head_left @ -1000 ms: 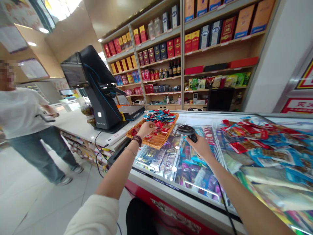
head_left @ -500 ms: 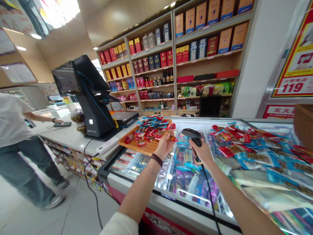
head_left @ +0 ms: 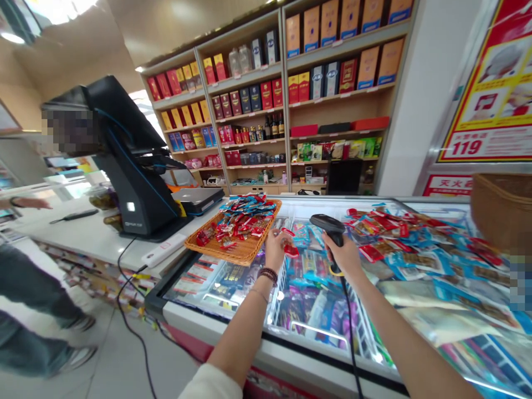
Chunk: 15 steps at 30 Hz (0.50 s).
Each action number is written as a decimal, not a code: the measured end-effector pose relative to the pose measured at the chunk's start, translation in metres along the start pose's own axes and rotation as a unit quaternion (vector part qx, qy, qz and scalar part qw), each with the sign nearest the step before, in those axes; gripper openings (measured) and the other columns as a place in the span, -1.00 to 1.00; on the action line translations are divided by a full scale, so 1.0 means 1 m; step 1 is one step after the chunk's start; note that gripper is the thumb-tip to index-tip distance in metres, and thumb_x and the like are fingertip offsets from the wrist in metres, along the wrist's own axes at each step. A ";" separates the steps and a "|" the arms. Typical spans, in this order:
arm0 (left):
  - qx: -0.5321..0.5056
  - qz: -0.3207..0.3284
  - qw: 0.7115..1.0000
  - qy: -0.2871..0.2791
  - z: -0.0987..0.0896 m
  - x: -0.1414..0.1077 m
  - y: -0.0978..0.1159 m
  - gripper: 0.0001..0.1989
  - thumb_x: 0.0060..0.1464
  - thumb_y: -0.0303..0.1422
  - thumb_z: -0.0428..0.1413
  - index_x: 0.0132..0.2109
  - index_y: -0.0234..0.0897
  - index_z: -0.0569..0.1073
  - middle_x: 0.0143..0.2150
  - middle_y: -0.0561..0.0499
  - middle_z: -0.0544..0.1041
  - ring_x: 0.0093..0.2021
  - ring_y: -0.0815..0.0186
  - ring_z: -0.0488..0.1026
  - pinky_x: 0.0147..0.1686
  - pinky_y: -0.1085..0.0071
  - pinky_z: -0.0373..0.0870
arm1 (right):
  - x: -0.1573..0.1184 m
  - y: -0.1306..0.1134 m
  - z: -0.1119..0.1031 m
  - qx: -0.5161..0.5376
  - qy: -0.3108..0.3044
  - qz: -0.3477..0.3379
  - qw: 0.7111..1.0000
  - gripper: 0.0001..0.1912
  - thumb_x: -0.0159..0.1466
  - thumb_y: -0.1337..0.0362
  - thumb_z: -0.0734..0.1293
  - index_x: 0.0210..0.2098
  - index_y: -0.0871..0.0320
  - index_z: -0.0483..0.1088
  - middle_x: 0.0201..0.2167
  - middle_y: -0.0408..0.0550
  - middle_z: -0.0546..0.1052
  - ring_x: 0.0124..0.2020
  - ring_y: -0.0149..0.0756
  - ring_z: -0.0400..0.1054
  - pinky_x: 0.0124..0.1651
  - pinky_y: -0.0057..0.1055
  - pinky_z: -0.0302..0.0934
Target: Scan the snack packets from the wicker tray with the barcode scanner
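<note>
My left hand (head_left: 276,249) is closed on a small red snack packet (head_left: 290,244), held over the glass-topped freezer beside the basket's right edge. In my right hand (head_left: 346,256) is a black handheld barcode scanner (head_left: 327,223), gripped by its handle, its head pointing left toward the packet. The scanner's cable (head_left: 351,332) hangs down from the handle. On the left of the freezer top, a wicker basket (head_left: 241,253) holds a heap of red and blue snack packets (head_left: 249,213). Many more such packets (head_left: 415,249) lie spread to the right of the scanner.
A black checkout terminal (head_left: 133,183) stands on the white counter (head_left: 100,244) at left, with a scale (head_left: 197,198) behind it. A brown basket (head_left: 499,213) is at far right. Black cables (head_left: 137,332) droop before the counter. Another person's legs (head_left: 33,299) show at left.
The view has swung slightly right. My left hand, with the packet, is now a bit clear of the basket's edge. The other person's hand has come off the dark object on the counter.
</note>
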<state>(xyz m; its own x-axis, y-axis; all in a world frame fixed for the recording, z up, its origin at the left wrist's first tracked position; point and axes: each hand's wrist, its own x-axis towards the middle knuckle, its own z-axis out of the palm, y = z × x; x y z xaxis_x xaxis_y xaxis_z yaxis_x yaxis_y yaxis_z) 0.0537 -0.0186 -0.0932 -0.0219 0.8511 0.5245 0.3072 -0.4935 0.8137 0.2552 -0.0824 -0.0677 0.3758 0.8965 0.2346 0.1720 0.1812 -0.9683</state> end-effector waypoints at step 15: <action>-0.048 -0.080 0.994 -0.052 0.010 -0.003 -0.011 -0.53 -0.23 -0.64 0.21 -0.10 -0.20 0.54 -0.24 -0.03 0.60 -0.20 0.21 0.56 -0.02 0.23 0.44 | -0.008 -0.004 0.003 -0.048 -0.022 -0.024 0.998 -0.59 0.11 -0.16 0.35 -0.51 0.05 0.30 -0.77 -0.18 0.36 -0.74 -0.26 0.28 -0.60 -0.35 0.17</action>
<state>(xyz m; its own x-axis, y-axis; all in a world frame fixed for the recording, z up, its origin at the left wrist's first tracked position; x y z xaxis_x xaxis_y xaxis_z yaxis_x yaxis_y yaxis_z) 0.0598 -0.0142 -0.1058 0.0362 0.9316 0.3617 0.2154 -0.3607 0.9075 0.2488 -0.0890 -0.0663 0.3245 0.9050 0.2751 0.2771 0.1871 -0.9424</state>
